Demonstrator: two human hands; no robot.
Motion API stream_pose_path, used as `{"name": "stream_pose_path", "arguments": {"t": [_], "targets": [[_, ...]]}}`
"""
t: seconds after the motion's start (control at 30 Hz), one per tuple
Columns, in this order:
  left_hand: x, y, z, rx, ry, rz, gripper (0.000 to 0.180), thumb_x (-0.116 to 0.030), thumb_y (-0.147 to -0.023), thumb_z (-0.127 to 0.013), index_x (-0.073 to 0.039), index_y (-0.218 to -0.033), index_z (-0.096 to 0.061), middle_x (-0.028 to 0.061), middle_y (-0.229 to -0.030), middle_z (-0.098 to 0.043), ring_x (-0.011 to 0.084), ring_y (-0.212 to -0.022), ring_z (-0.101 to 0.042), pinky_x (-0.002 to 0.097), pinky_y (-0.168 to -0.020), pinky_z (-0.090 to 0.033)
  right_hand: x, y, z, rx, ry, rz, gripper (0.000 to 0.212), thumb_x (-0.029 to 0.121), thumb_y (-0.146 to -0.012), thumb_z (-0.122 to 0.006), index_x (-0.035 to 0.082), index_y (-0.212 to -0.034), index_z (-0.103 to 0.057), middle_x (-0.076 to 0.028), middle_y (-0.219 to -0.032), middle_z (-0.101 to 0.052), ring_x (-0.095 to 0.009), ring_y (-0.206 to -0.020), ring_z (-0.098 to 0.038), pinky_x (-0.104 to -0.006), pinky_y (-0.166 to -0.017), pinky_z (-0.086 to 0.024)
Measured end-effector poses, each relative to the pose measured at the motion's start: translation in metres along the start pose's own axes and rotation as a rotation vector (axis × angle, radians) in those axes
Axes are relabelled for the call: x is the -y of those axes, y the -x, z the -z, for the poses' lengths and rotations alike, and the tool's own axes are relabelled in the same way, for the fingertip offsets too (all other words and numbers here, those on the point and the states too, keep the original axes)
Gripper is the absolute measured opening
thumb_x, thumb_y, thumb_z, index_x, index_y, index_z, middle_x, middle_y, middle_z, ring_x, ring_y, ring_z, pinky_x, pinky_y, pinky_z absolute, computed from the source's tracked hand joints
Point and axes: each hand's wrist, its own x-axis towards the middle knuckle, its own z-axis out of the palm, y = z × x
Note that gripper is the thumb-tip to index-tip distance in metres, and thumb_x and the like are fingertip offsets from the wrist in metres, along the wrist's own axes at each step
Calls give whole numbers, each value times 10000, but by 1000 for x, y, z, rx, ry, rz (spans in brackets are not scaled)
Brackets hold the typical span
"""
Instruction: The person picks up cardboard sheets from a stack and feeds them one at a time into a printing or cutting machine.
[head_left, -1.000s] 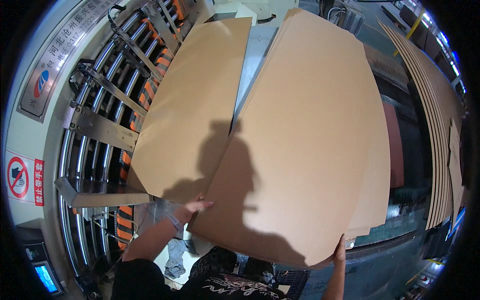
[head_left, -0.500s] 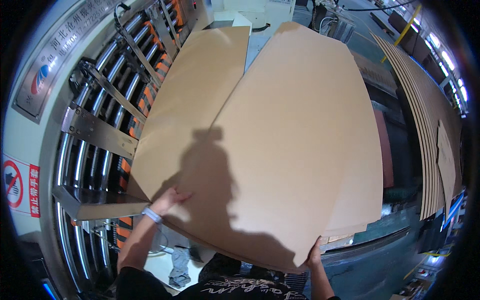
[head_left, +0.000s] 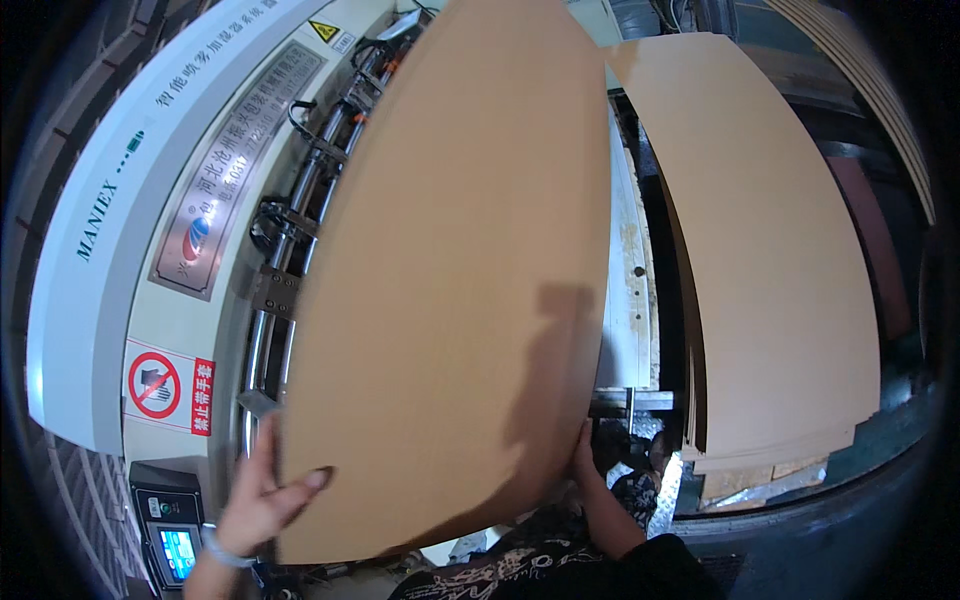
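A large brown cardboard sheet (head_left: 440, 270) spans the middle of the view, lifted and tilted in front of the rollers. My left hand (head_left: 265, 500) grips its lower left edge, the thumb lying on the face and the other fingers along and behind the edge. At the lower right edge, my right hand (head_left: 587, 457) holds the same sheet, its fingers partly hidden beneath. My shadow falls across the sheet's lower right. To the right lies a stack of similar cardboard sheets (head_left: 770, 250), apart from both hands.
A pale machine (head_left: 170, 310) with shiny metal rollers (head_left: 262, 350) and brackets stands along the left. Below it sits a small control screen (head_left: 178, 552). A white bed plate (head_left: 625, 290) shows between the held sheet and the stack. More stacked board (head_left: 870, 80) stands far right.
The held sheet has come off the right-hand stack and swung left, over the rollers. Both hands moved left with it, and my view has shifted too. My left hand now grips the sheet's left edge.
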Motion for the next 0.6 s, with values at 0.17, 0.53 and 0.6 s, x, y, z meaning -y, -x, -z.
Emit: {"name": "stream_pose_path", "arguments": {"t": [0.17,0.53,0.6], "targets": [[54,4,-55,-134,171,-82,710,-111,-715,-704,62,-1249,-268,182,-1201,-434,219,-1109,-448,329,-948,-347,28,-21,26,-83,314,109,778,652,-859,-217,71,-1373,-283,-142,-1384,-318,-310,-1248,-311,-400,-1025,-253],[39,52,-64,-53,115,-44,862,-335,-708,-698,62,-1319,-236,206,-1251,-414,271,-1162,-428,391,-988,-319,49,-7,19,-308,437,-64,871,720,-806,-230,69,-1385,-241,-159,-1386,-308,-327,-1251,-310,-418,-986,-306],[41,90,-78,-180,116,-99,725,-341,-776,-631,58,-1288,-307,203,-1214,-447,283,-1124,-462,401,-954,-359,36,-31,42,-158,367,-38,911,738,-791,-231,31,-1363,-282,-171,-1354,-357,-319,-1226,-352,-410,-968,-327]]}}
